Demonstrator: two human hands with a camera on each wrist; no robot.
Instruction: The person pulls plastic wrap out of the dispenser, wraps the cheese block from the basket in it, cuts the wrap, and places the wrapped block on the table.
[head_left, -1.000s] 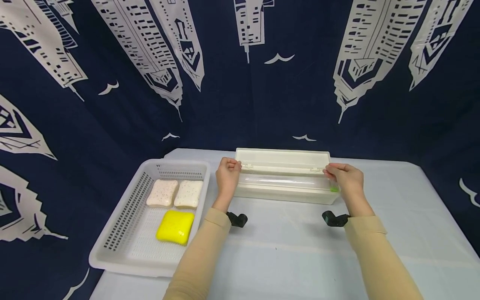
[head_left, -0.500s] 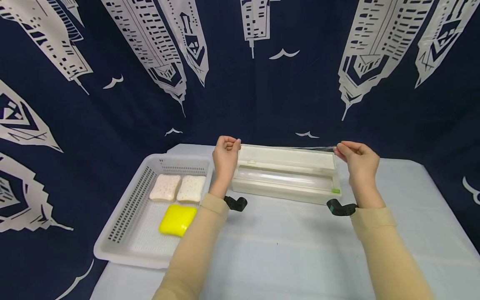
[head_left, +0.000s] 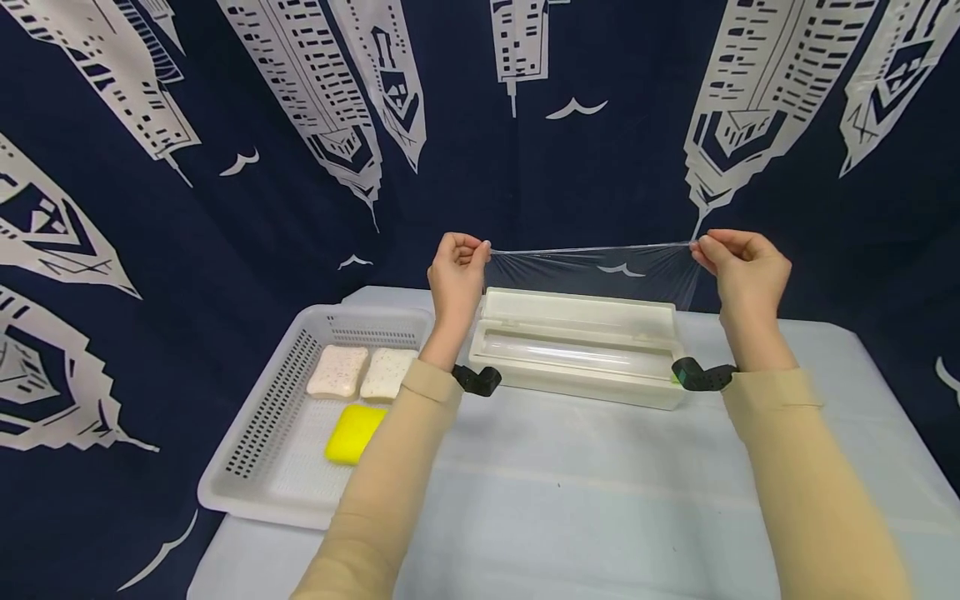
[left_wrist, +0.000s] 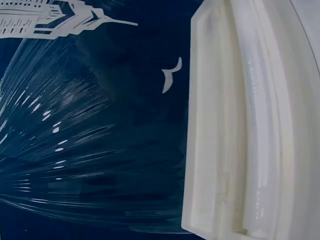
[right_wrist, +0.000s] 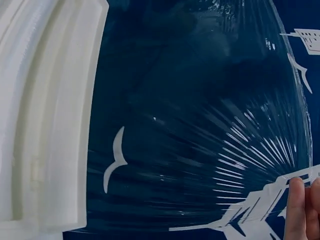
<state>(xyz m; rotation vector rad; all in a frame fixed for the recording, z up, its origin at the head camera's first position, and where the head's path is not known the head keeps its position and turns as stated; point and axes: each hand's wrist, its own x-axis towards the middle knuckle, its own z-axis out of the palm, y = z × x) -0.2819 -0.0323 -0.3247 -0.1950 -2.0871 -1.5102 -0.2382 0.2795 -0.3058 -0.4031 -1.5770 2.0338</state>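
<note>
A clear sheet of plastic wrap is stretched between my hands, above and behind a long cream dispenser box. My left hand pinches one corner of the wrap between thumb and fingers. At the other corner, my right hand pinches it the same way. The box lid stands tilted back, and a roll of wrap lies inside. In the right wrist view, creases fan out through the film towards the right fingertips. The left hand is outside the left wrist view.
On the left of the white table stands a white perforated basket. It holds two pale speckled slabs and a yellow sponge-like block. A dark blue curtain with white building prints hangs behind the table.
Both hands have risen from the box and moved slightly apart, drawing the plastic wrap up and out into a taut sheet. The box has stayed on the table.
</note>
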